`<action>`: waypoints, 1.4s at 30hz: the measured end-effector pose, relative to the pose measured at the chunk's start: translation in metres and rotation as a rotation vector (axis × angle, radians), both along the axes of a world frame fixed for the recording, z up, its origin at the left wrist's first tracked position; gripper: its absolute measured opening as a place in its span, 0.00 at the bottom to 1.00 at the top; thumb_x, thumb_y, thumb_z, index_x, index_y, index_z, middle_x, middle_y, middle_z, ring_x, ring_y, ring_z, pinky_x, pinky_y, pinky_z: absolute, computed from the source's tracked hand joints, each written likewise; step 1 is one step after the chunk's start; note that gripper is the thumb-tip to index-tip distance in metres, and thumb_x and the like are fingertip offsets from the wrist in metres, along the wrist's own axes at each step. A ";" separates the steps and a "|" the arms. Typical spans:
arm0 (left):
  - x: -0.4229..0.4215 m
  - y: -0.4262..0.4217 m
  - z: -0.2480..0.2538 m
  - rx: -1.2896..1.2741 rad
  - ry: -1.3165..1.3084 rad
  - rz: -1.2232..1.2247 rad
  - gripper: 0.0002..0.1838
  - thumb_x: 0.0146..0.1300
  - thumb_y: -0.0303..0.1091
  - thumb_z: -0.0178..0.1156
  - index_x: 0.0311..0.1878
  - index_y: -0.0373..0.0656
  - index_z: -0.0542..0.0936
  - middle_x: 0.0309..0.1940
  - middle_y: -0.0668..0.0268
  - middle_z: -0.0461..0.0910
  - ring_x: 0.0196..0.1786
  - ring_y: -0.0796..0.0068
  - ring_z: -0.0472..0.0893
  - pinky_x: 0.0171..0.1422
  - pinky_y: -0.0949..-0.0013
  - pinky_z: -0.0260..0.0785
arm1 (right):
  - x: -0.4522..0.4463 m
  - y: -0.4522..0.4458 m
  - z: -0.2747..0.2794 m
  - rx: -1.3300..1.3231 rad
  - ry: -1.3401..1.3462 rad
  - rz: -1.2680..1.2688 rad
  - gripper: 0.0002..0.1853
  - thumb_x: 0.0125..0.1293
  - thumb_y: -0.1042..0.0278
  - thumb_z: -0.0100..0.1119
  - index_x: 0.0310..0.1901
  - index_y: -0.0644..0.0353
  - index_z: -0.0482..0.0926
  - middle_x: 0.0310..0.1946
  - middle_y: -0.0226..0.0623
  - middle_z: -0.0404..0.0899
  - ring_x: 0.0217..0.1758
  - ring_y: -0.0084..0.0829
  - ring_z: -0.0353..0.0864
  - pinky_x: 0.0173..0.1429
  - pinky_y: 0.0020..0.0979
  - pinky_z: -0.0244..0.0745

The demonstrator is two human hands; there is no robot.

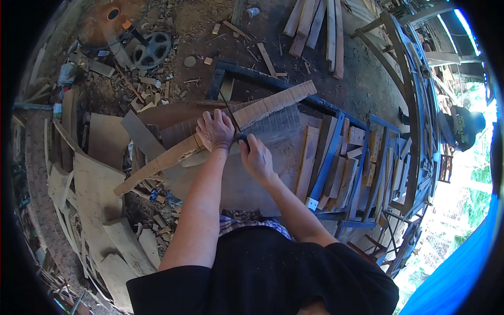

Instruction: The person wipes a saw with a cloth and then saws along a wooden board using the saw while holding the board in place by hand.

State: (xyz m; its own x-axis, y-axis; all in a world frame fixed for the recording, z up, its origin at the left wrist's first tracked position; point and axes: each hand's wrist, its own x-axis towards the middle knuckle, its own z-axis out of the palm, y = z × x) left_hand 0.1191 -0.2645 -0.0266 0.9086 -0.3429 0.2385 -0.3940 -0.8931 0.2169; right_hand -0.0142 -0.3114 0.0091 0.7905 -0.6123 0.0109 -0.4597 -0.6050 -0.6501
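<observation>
A long, pale wooden plank (278, 102) lies slantwise in front of me, with evenly spaced lines across its face. My left hand (215, 130) grips it near the middle, fingers bent over the top. In my right hand (257, 158) is the dark handle of a handsaw (229, 109). Its thin blade, seen almost edge-on, crosses the plank just right of my left hand. How deep the blade sits in the wood, I cannot tell. Beneath the plank is a greyish wooden block (275, 123), partly covered by it.
A dark frame (273, 81) runs behind the plank. To the right, several wood offcuts (341, 173) lean in a rack. Curved boards (100, 184) are heaped at left. Scraps and a spoked wheel (152, 51) litter the ground; long planks (317, 26) lie farther off.
</observation>
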 end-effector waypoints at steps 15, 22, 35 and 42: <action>0.000 0.000 -0.002 -0.018 0.041 0.003 0.08 0.62 0.44 0.54 0.36 0.52 0.76 0.38 0.62 0.72 0.42 0.56 0.74 0.44 0.53 0.65 | -0.015 0.005 0.005 -0.016 -0.039 -0.011 0.10 0.70 0.61 0.56 0.39 0.59 0.71 0.28 0.53 0.78 0.31 0.59 0.78 0.34 0.54 0.73; 0.000 -0.001 0.000 -0.046 0.040 -0.013 0.08 0.62 0.44 0.54 0.36 0.52 0.75 0.38 0.61 0.72 0.42 0.56 0.74 0.44 0.52 0.65 | -0.032 0.008 0.009 0.060 0.032 -0.001 0.11 0.70 0.60 0.55 0.40 0.59 0.71 0.28 0.55 0.78 0.32 0.59 0.79 0.34 0.53 0.73; 0.001 0.000 0.002 -0.054 0.074 -0.005 0.08 0.62 0.43 0.54 0.35 0.51 0.75 0.37 0.62 0.73 0.42 0.55 0.75 0.44 0.52 0.65 | 0.008 -0.002 0.006 -0.016 0.076 0.019 0.12 0.70 0.58 0.56 0.38 0.59 0.71 0.26 0.55 0.79 0.30 0.59 0.80 0.33 0.54 0.74; 0.000 0.001 0.004 -0.056 0.057 -0.001 0.08 0.63 0.44 0.54 0.35 0.51 0.76 0.38 0.62 0.73 0.41 0.56 0.74 0.43 0.52 0.65 | -0.047 0.012 0.026 0.014 0.075 0.044 0.13 0.70 0.58 0.55 0.38 0.60 0.71 0.26 0.55 0.79 0.30 0.59 0.79 0.33 0.54 0.74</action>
State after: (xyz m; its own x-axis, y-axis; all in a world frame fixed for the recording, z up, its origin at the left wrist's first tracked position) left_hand 0.1196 -0.2634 -0.0228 0.9211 -0.3311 0.2048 -0.3800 -0.8789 0.2884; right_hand -0.0610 -0.2997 0.0350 0.8151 -0.5765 -0.0577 -0.4804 -0.6168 -0.6235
